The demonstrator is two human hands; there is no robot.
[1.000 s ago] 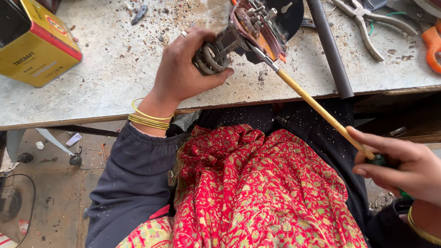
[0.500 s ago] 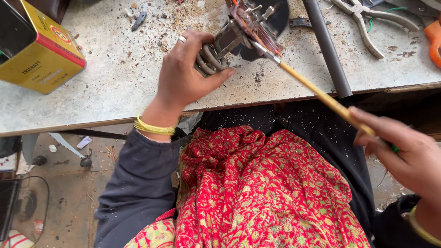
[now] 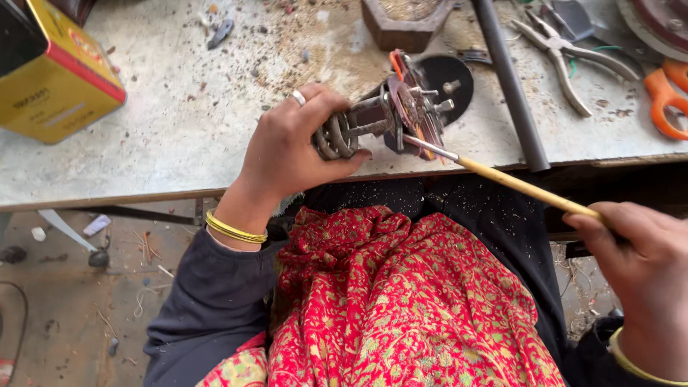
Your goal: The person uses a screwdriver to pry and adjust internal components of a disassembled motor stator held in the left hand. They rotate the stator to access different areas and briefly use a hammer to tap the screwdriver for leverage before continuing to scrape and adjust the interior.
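A dusty grey bench (image 3: 179,136) strewn with grit runs across the head view, its front edge over the person's lap and a red patterned cloth (image 3: 401,308). At the far left corner stands a yellow rectangular tin (image 3: 61,86) with a red band. The left hand (image 3: 290,147) is closed around the coiled metal heating element (image 3: 337,135) at the bench edge. The right hand (image 3: 641,269) pinches the yellow handle of a screwdriver (image 3: 516,185), its tip touching the element's terminals. Grey pliers (image 3: 566,57) and an orange-handled tool (image 3: 666,97) lie far right, beyond a dark rod (image 3: 510,79).
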